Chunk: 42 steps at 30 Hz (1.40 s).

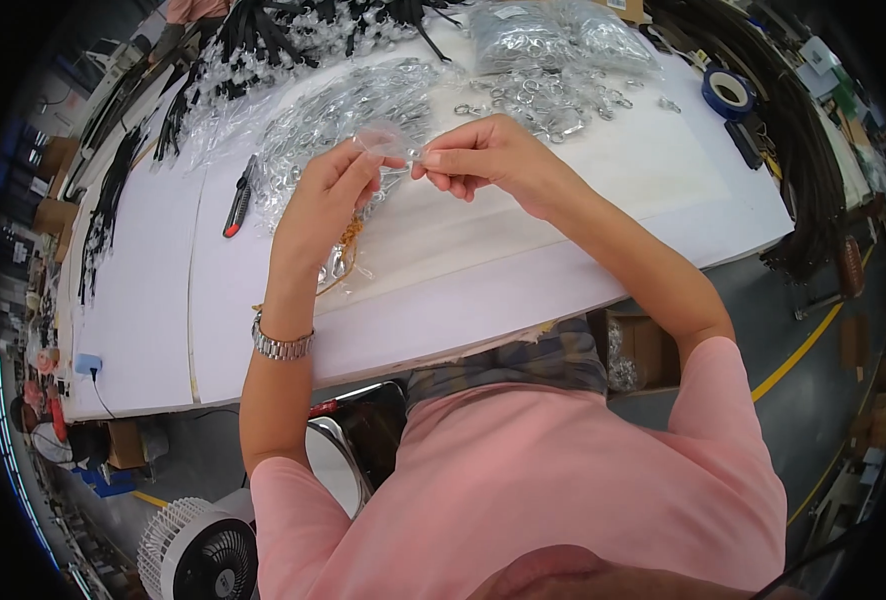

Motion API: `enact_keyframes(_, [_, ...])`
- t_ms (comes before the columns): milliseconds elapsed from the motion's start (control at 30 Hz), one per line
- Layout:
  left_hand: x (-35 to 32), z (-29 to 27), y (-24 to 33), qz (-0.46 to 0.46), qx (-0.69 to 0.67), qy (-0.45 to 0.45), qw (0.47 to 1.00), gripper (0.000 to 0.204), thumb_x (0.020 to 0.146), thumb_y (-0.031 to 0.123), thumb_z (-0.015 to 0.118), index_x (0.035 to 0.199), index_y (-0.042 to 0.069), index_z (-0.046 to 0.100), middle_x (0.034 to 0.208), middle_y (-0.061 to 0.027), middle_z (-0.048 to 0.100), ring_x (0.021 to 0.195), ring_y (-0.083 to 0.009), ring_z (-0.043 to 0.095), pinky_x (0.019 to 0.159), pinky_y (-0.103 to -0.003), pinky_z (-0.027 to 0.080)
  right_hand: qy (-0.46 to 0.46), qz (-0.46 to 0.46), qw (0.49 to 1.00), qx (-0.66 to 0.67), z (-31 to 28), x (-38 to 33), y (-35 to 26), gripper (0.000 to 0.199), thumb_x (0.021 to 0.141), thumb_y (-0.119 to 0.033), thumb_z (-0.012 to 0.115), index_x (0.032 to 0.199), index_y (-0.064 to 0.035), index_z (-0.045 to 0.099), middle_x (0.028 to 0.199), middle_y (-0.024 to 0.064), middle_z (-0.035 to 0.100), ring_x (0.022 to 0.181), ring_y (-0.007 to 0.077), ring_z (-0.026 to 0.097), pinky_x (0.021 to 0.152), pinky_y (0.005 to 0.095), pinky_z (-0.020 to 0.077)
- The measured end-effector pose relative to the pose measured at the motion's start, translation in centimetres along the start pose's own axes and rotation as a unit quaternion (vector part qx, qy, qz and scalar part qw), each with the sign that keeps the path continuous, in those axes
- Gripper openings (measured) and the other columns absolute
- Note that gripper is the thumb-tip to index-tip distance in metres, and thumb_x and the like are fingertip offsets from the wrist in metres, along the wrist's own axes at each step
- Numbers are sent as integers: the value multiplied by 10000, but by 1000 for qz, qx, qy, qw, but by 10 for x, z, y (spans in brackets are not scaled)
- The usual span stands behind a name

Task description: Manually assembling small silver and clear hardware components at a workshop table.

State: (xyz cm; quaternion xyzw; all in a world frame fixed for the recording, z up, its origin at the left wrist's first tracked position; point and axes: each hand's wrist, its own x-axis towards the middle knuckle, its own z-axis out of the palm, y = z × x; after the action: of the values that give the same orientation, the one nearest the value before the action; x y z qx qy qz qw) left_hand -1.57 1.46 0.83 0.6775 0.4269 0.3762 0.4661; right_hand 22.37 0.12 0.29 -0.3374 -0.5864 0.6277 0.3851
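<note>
Above the middle of the table, my left hand (pixel 338 185) pinches a small clear plastic bag (pixel 381 138) between thumb and fingers. My right hand (pixel 488 160) meets it at the bag's edge, thumb and forefinger pressed together. Something small and shiny shows at those fingertips, too small to name. Beneath and beyond my left hand spreads a heap of small clear bags (pixel 328 110) with shiny metal pieces inside. Farther right lies a loose pile of silvery metal hooks and rings (pixel 553 100).
A utility knife (pixel 240 200) lies left of the heap. Large filled plastic bags (pixel 523 38) and bundled black straps (pixel 253 35) lie at the back. A blue tape roll (pixel 728 93) sits at the right, beside long dark strips (pixel 803 150). A white fan (pixel 203 555) stands below left.
</note>
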Motion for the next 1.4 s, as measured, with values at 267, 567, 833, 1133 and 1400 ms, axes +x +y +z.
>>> enact_keyframes(267, [-16, 18, 21, 77, 42, -83, 993, 381, 1033, 120, 514, 1387, 18, 609, 811, 2, 685, 669, -49, 460, 621, -213, 414, 100, -106, 985, -90, 9, 0, 9, 206, 960, -142, 653, 977, 28, 769, 754, 35, 700, 666, 87, 612, 602, 251, 497])
enact_keyframes(567, [-16, 40, 10, 98, 105, 49, 988, 364, 1016, 68, 506, 1360, 11, 613, 749, -31, 646, 614, -63, 496, 574, -260, 430, 122, -149, 969, -156, 30, -5, 14, 215, 995, -117, 586, 1005, 41, 731, 779, 41, 709, 660, 96, 610, 628, 244, 504])
enact_keyframes(833, [-9, 14, 11, 37, 29, 65, 997, 287, 1015, 162, 570, 1236, 26, 691, 712, -8, 618, 545, -40, 429, 511, -231, 342, 127, -35, 937, 323, -32, -5, 3, 207, 1027, -146, 604, 1096, 36, 674, 1015, 77, 714, 754, 95, 643, 691, 237, 539])
enact_keyframes(1133, [-3, -2, 5, 10, -115, 93, 989, 250, 1035, 217, 590, 1105, 27, 736, 666, 49, 556, 511, -2, 378, 462, -183, 261, 85, -185, 897, -392, 3, 22, 29, 290, 944, -181, 696, 1190, -34, 655, 1157, 103, 679, 822, 221, 658, 756, 348, 554])
enact_keyframes(1400, [-3, -3, 3, 17, -84, 97, 992, 240, 1026, 233, 611, 1075, 41, 747, 686, 52, 570, 513, 0, 389, 456, -182, 258, 31, -191, 786, -587, 15, 40, 36, 230, 893, -242, 719, 1014, -48, 699, 905, 95, 692, 954, 304, 673, 822, 402, 540])
